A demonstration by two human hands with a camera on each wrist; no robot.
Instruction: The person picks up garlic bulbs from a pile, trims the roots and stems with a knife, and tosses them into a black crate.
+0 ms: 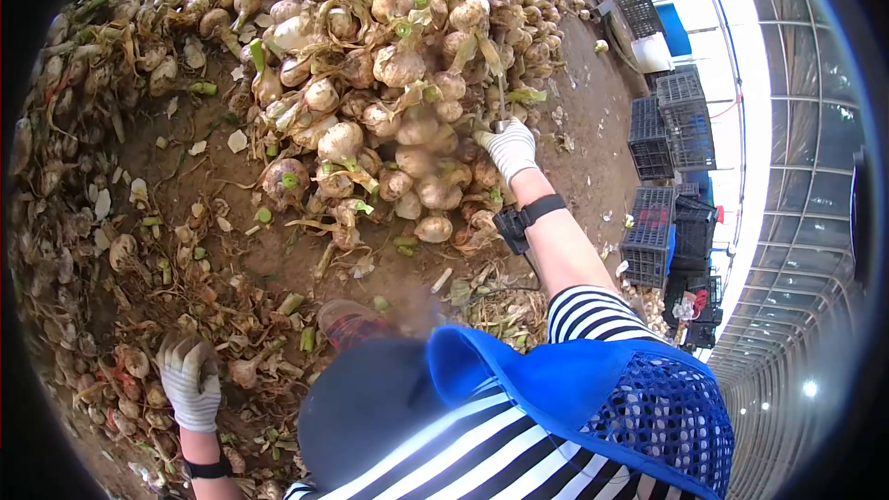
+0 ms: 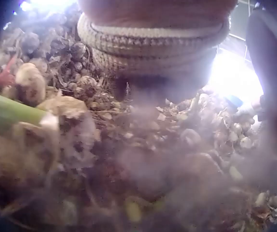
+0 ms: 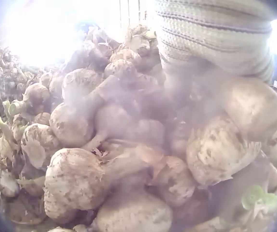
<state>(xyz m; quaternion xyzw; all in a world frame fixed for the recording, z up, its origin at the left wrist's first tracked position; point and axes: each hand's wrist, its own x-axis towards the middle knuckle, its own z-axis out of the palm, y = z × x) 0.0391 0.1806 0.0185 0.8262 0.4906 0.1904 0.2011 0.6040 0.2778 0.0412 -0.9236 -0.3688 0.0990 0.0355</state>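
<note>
A large heap of garlic bulbs (image 1: 398, 65) with dry stems lies in the middle of the head view. My right hand (image 1: 511, 150), in a white striped glove, grips a knife (image 1: 502, 97) at the heap's right edge, its thin metal blade pointing away from me. Close under that glove, the right wrist view shows soil-stained garlic bulbs (image 3: 75, 179). My gloved left hand (image 1: 192, 380) is low on the left, fingers loosely bent over cut stalks and husks, with no bulb visible in it. Its fingers are hidden in the hazy left wrist view, where a green stalk (image 2: 13, 113) shows nearby.
More garlic (image 1: 56, 213) lies in a band along the left. Cut stems and husks (image 1: 231, 324) litter the soil between. Black plastic crates (image 1: 648, 231) and a white bucket (image 1: 652, 53) line the right side. A shoe (image 1: 347, 319) stands before the heap.
</note>
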